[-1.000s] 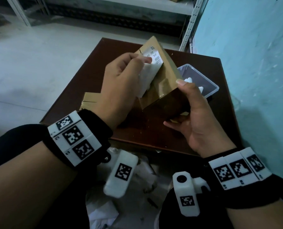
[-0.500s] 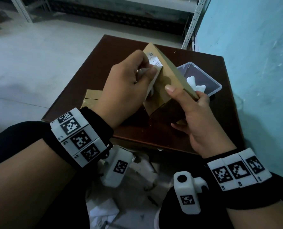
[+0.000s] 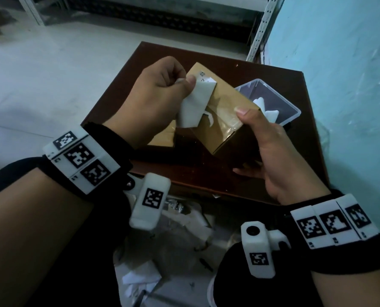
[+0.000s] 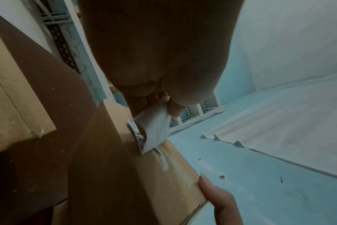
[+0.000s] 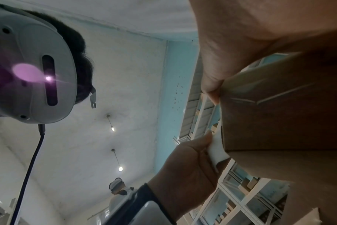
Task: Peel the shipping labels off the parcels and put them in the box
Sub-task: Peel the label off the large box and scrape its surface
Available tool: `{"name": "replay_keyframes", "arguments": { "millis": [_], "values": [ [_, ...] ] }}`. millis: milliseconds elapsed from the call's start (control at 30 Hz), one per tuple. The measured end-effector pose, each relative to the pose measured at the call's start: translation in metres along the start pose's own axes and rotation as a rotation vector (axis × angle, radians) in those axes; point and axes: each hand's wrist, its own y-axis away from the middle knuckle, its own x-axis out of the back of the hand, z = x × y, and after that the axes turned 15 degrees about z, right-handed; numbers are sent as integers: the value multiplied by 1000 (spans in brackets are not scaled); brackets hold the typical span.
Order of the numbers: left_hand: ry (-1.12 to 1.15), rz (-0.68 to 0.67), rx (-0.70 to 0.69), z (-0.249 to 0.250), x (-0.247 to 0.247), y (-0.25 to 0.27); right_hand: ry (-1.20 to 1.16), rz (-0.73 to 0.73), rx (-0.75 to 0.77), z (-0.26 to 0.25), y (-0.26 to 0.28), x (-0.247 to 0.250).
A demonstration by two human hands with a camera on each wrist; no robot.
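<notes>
Head view: right hand (image 3: 280,156) grips cardboard parcel (image 3: 224,120) above brown table (image 3: 206,178), thumb on top face, fingers curled beneath. Left hand (image 3: 153,100) pinches white label (image 3: 195,103), mostly lifted, far end stuck near parcel's far corner. Clear plastic box (image 3: 288,105) at table's far right, white pieces inside. Second parcel (image 3: 162,138) flat on table, behind left hand.

Left wrist view: label folded back on itself, printed side facing parcel (image 4: 164,175).

Right wrist view: only label's loose edge (image 5: 215,152) visible past parcel corner.
</notes>
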Motion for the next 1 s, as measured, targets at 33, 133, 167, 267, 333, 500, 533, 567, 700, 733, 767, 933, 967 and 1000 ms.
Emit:
{"name": "replay_keyframes", "arguments": {
  "millis": [33,133,167,267,333,500,533,567,700,733,767,933,967,1000],
  "values": [
    [66,-10,68,1,0,-1,2,-8,0,-1,0,1],
    [313,-1,265,6,0,-4,-2,-16,13,0,1,4],
    [358,9,301,7,0,-4,-5,-1,19,0,3,4],
    [209,13,152,2,0,-1,-18,49,63,4,5,0],
    [17,29,-147,-6,-4,7,-35,88,95,6,8,-6],
    [-114,115,-348,-17,-15,15,-79,106,116,9,12,-16],
    [-110,137,-341,-18,-16,14,-82,110,121,10,11,-17],
    [-104,160,-338,-20,-16,12,-84,108,117,9,12,-18],
    [-91,177,-354,-22,-18,12,-122,97,32,7,8,-17],
    [-81,159,-368,-22,-18,12,-121,106,29,6,7,-15],
    [-60,141,-378,-21,-17,12,-107,117,36,4,6,-13],
    [43,73,-469,-14,-15,18,-48,81,101,1,3,-5],
    [54,48,-491,-13,-16,20,-38,92,105,2,3,-5],
    [56,25,-515,-12,-18,22,-34,106,108,3,5,-7]
  ]
}}
